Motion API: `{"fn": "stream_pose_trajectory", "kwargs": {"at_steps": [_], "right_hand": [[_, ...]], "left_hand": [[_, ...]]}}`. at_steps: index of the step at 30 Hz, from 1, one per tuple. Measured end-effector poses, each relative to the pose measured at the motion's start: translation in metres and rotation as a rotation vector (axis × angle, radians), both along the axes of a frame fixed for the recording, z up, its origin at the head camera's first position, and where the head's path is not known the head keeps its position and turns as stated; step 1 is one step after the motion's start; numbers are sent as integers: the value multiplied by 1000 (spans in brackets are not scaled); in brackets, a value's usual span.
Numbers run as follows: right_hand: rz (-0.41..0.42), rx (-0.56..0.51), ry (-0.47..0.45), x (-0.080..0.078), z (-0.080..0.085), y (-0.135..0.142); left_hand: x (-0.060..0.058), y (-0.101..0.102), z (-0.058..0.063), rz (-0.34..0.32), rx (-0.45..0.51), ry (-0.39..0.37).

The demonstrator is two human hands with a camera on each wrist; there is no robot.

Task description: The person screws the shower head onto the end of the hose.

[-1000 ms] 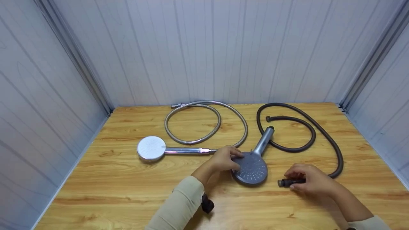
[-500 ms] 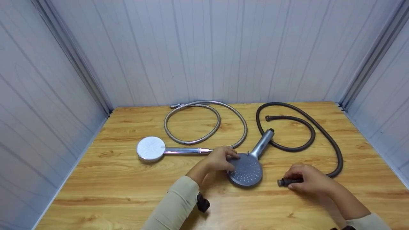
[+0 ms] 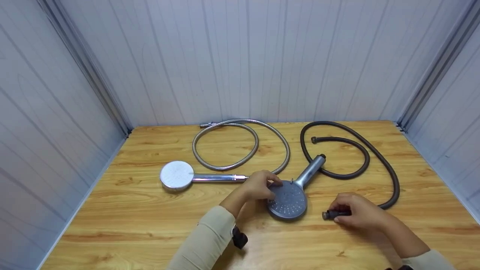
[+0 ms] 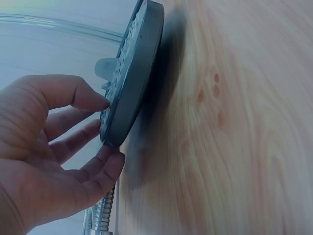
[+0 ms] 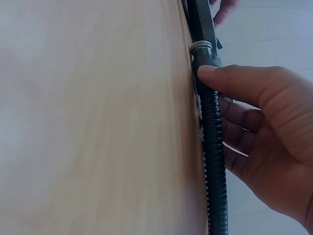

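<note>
A grey shower head [image 3: 288, 200] lies nozzle side up near the middle of the table, its handle slanting to the back right. My left hand [image 3: 258, 185] holds the left edge of its disc; in the left wrist view the thumb and fingers [image 4: 111, 166] meet the face and rim. To the right, my right hand [image 3: 356, 212] pinches the black shower hose [image 3: 390, 176] by its end fitting, which points left toward the disc. The right wrist view shows the thumb on the fitting's collar [image 5: 206, 61]. A gap separates fitting and shower head.
A chrome shower head [image 3: 177, 175] lies at left, joined to a coiled metal hose [image 3: 225, 165] behind it. The black hose's other end [image 3: 314, 140] rests at the back right, and the grey handle's tip lies beside its coil. Panel walls [image 3: 247, 63] enclose the wooden table.
My left hand has shifted the grey shower head a little left, and its handle has turned slightly clockwise. My right hand has moved slightly left with the hose end.
</note>
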State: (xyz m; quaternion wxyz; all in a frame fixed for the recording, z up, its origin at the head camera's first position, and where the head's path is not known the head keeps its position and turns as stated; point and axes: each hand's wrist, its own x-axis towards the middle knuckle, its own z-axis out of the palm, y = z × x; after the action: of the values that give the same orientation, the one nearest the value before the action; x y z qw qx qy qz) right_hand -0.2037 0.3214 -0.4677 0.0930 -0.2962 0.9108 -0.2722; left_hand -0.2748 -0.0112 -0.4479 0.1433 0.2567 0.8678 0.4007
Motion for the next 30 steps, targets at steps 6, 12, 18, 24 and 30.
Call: {"fn": "stream_pose_trajectory", "kwargs": {"at_steps": [6,12,18,24,30], "right_hand": [[-18,-17,-38,0,1,-4],[-61,-40,-107,1,5,-6],[-47,-83,-105,3,6,-8],[-31,-117,-130,4,6,-7],[-12,-130,-123,3,5,-7]], "left_hand": [[0,9,4,62,-2,34],[0,23,10,47,-38,130],[3,41,11,43,-91,197],[3,58,11,47,-158,256],[6,69,7,57,-266,327]]}}
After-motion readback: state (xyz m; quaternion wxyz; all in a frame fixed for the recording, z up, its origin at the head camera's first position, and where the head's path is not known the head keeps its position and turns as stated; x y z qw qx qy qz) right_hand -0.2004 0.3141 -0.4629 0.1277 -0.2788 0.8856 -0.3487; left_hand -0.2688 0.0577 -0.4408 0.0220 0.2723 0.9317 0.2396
